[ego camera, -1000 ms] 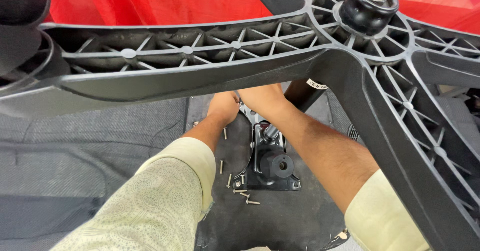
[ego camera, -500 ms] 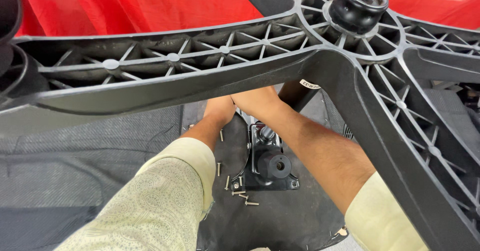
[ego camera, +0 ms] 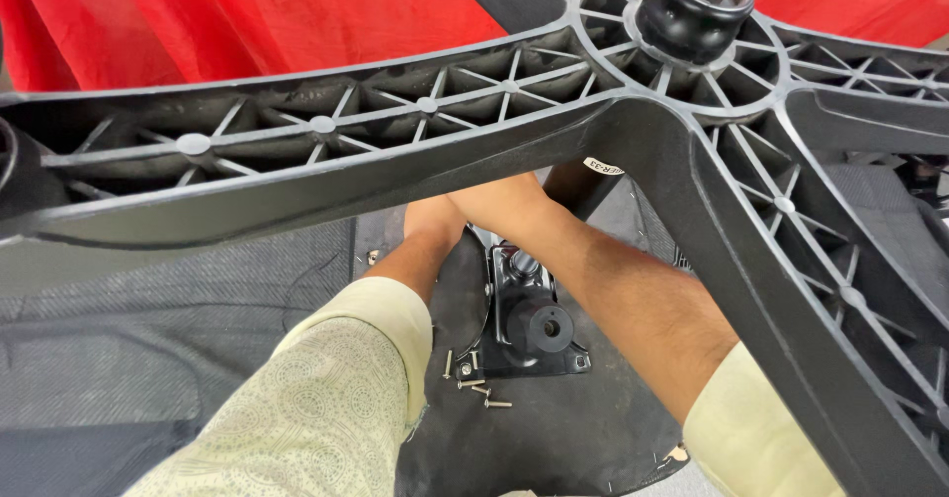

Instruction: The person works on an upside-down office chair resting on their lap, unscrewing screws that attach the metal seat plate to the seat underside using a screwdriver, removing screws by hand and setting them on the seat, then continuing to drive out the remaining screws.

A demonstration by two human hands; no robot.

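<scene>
A black plastic star-shaped chair base [ego camera: 395, 151] with ribbed arms spans the upper view, its hub [ego camera: 695, 7] at the top right. Both my forearms reach under one arm of it. My left hand [ego camera: 432, 216] and my right hand [ego camera: 497, 200] lie close together just above a black metal seat mechanism plate [ego camera: 529, 324]. The base arm hides the fingers of both hands, so their grip cannot be made out. The plate sits on the black underside of a chair seat [ego camera: 563, 443]. Several loose screws [ego camera: 474, 383] lie beside the plate.
Red cloth [ego camera: 227, 22] covers the background behind the base. Grey woven fabric [ego camera: 168, 339] lies on the left under my sleeve. A dark cylinder with a white label [ego camera: 593, 182] shows under the base arm, next to my right hand.
The chair base has shifted slightly left and up in view. My hands stay in the same spot over the mechanism plate.
</scene>
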